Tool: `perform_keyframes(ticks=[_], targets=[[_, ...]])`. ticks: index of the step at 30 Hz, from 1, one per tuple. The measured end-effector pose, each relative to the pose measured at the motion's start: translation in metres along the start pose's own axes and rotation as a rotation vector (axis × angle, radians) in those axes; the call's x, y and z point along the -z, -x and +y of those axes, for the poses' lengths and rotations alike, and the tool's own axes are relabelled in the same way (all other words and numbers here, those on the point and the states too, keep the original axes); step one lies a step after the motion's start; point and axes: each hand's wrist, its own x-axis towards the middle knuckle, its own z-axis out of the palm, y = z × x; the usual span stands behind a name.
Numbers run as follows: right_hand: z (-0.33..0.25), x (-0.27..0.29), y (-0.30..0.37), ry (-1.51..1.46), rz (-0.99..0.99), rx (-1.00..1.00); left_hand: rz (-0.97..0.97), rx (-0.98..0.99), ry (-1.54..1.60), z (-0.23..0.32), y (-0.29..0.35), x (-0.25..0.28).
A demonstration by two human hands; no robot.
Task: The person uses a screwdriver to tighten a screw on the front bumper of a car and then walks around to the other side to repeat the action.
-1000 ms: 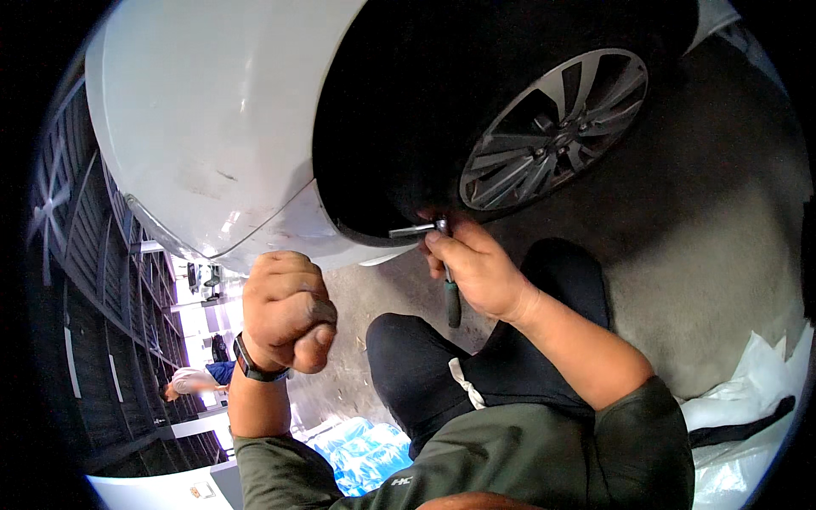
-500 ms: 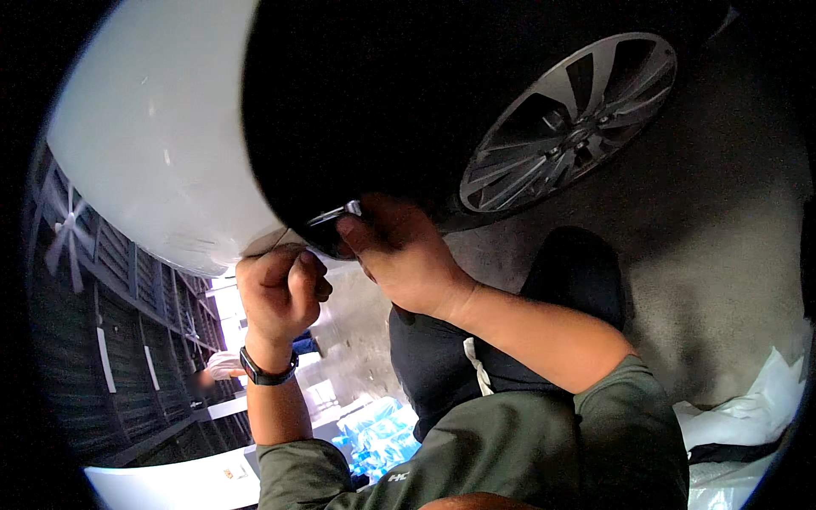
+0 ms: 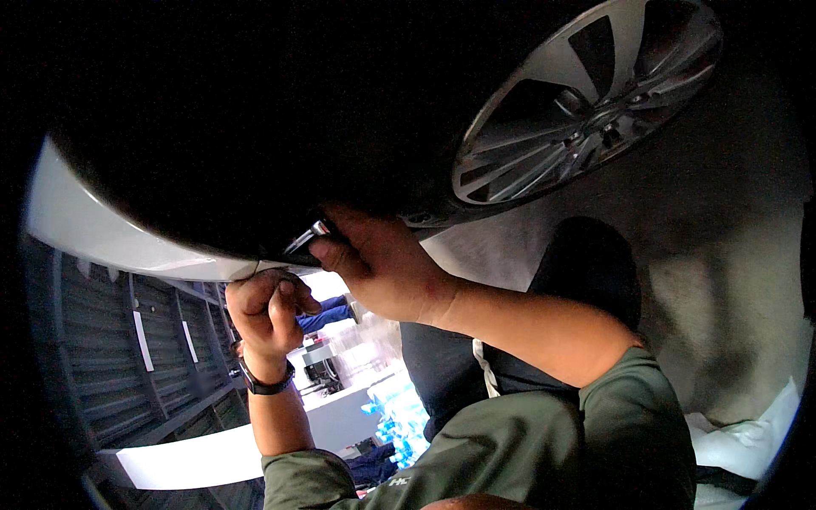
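My right hand (image 3: 378, 263) is closed round a slim, shiny metal hand tool (image 3: 308, 237), its exact kind hard to make out in the dark. The tool sticks out past the thumb into the black wheel arch (image 3: 255, 153) of a white car. My left hand (image 3: 270, 310), a dark watch (image 3: 265, 382) on its wrist, is curled tight against the lower edge of the white body panel (image 3: 127, 234). Whatever its fingers may hold is hidden.
Right of the arch is a spoked alloy wheel (image 3: 595, 110) with a dark tyre. Below my arms are my bent legs in dark trousers (image 3: 442, 365). White wrapping (image 3: 748, 433) lies at the lower right, and a blue-and-white heap (image 3: 398, 416) lies beyond my left arm.
My view has shifted closer into the wheel arch, so less of the white panel shows and the wheel looks larger. Both hands keep about the same grips; the tool appears more steeply angled.
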Motion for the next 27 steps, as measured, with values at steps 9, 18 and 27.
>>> perform_keyframes(ticks=[9, 18, 27], targets=[[0.012, -0.008, 0.000, -0.079, 0.020, 0.071, -0.003, -0.130, -0.024, -0.015, 0.004, 0.003], [0.015, -0.009, 0.004, -0.137, 0.029, 0.115, 0.032, -0.053, -0.039, -0.005, 0.000, 0.001], [0.027, -0.026, 0.017, -0.253, 0.085, 0.103, 0.016, -0.051, 0.004, -0.004, 0.001, -0.003]])
